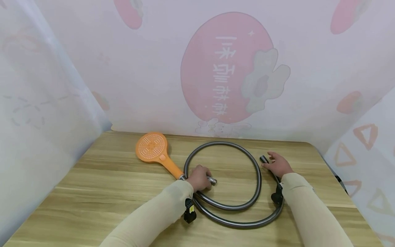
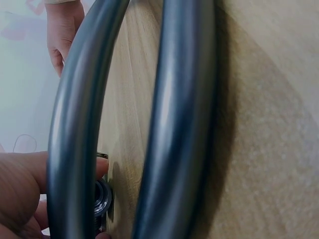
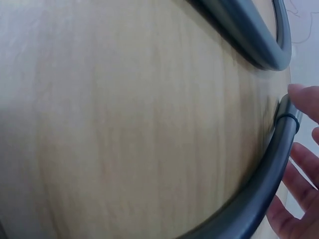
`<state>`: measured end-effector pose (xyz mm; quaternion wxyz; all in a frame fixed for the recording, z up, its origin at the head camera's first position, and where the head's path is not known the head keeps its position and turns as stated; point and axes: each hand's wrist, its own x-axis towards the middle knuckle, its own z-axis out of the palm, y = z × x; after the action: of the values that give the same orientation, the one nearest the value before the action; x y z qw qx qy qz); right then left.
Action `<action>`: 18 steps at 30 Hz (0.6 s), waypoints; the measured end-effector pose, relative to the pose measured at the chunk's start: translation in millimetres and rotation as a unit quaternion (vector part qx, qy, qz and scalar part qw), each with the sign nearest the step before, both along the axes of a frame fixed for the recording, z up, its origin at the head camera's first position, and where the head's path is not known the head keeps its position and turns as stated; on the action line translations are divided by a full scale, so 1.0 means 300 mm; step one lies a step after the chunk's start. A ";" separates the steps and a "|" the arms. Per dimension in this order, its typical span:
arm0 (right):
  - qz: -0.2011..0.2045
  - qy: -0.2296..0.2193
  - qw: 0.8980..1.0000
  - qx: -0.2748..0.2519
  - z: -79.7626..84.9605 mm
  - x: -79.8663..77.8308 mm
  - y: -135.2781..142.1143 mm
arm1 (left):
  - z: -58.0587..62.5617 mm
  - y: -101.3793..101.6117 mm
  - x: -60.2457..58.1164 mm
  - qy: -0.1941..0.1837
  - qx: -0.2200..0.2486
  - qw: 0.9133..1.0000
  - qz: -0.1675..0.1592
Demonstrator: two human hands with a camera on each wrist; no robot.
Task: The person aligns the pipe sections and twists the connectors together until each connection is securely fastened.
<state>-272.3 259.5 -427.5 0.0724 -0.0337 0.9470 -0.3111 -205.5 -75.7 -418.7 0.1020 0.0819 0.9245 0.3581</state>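
Observation:
My left hand [image 1: 199,178] is low over the table, its thumb and fingers pinching a silver metal fitting [image 1: 212,180]. In the left wrist view, the round, threaded end of that fitting [image 2: 103,197] shows between thumb and finger, partly behind the hose. A grey shower hose [image 1: 258,171] lies coiled on the wood. At its right end, my right hand [image 1: 278,165] has its thumb right by the hose end [image 1: 263,159], with the other fingers spread beyond it. To the left lies an orange shower head [image 1: 152,147], its handle bottom meeting a metal piece beside my left wrist.
The wooden table [image 1: 108,171] has rounded back corners. Behind it hangs a pale printed curtain [image 1: 148,75] with pink shapes, and more fabric stands at both sides. The hose loops [image 1: 237,225] run between and in front of the hands.

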 end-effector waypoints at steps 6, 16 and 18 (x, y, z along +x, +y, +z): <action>-0.002 -0.007 1.000 0.015 0.012 -0.003 -0.009 | 0.004 -0.002 0.003 0.000 0.017 1.000 -0.005; -0.013 -0.009 1.000 0.017 0.011 0.001 -0.030 | 0.000 -0.011 -0.001 -0.001 0.060 0.998 -0.013; -0.013 -0.007 1.000 0.018 0.011 0.002 -0.033 | 0.000 -0.014 -0.002 -0.002 0.068 0.998 -0.013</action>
<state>-271.6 249.6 -424.1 0.0753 -0.0177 0.9524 -0.2950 -206.0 -80.0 -418.6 0.1027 0.1001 0.8968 0.4186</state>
